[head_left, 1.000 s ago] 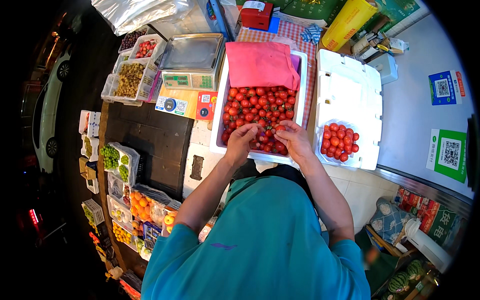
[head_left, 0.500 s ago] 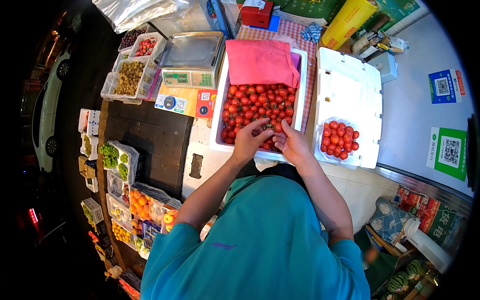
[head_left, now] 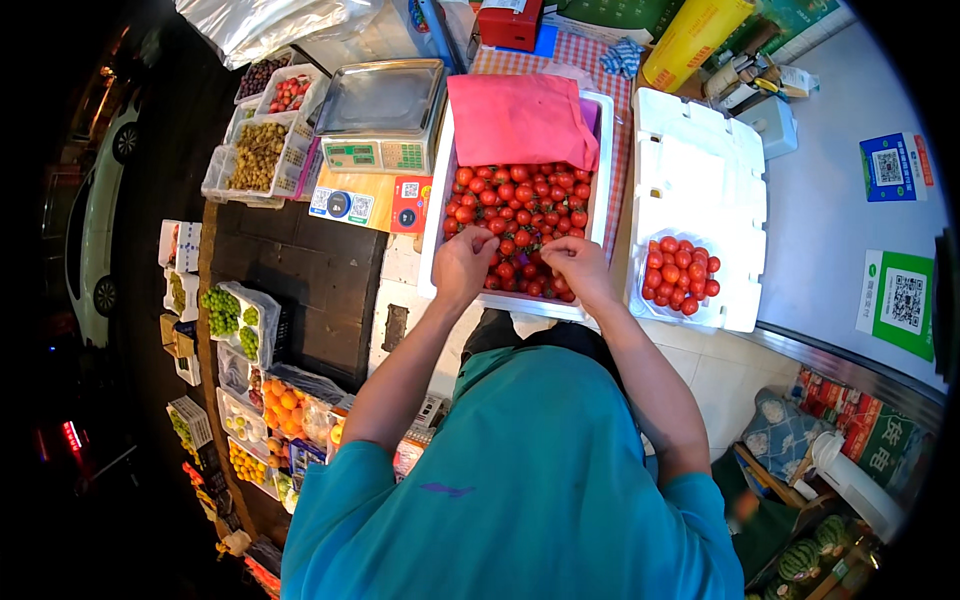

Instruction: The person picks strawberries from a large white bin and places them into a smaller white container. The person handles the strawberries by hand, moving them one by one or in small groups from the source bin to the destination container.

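Note:
A white foam box [head_left: 437, 262] full of small red tomatoes [head_left: 520, 205] stands right in front of me. A pink sheet [head_left: 522, 122] covers its far part. Over the near left of the tomatoes is my left hand [head_left: 464, 264], thumb and fingers drawn together. My right hand [head_left: 580, 268] bends over the near right, its fingertips pinched at the tomatoes. What either hand pinches, if anything, cannot be made out. To the right, a clear tub of tomatoes [head_left: 679, 272] sits on a white foam lid [head_left: 700, 185].
Left of the box stand a scale [head_left: 380, 115] and code cards [head_left: 340, 205]. A yellow roll [head_left: 698, 42] and a red box [head_left: 511, 25] lie at the back. Crates of grapes [head_left: 228, 312] and oranges [head_left: 285, 405] line the left; watermelons [head_left: 798, 560] are low on the right.
My hands were close together over the near middle of the box. They have moved apart, the left one leftward and the right one slightly, both with fingers drawn in.

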### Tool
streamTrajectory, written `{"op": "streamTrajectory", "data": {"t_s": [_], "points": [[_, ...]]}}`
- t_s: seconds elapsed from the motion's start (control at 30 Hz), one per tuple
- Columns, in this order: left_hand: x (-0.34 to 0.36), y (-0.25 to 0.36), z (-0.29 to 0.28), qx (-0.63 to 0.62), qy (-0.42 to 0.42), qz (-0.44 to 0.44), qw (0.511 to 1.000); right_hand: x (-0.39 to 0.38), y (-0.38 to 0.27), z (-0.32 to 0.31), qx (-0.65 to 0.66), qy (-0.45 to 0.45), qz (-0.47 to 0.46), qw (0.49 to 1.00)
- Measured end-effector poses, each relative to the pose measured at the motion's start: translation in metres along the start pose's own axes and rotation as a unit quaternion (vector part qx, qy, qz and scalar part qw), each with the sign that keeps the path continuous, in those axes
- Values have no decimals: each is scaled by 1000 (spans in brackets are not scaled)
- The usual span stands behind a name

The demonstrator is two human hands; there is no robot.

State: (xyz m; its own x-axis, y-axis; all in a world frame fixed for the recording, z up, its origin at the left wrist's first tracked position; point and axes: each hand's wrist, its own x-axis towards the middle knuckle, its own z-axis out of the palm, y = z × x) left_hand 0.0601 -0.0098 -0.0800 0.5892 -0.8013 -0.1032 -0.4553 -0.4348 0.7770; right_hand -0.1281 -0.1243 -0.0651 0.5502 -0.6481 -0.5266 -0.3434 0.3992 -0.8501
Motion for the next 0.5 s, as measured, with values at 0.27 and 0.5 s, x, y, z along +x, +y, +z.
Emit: {"op": "streamTrajectory", "data": {"t_s": [0.27,0.5], "points": [[8,-14,10,318,-266,239,878,20,23,24,-581,-43,-155,798],[12,-1,-15,-45,-258,61,963,26,22,32,-625,-75,-201,751]]}}
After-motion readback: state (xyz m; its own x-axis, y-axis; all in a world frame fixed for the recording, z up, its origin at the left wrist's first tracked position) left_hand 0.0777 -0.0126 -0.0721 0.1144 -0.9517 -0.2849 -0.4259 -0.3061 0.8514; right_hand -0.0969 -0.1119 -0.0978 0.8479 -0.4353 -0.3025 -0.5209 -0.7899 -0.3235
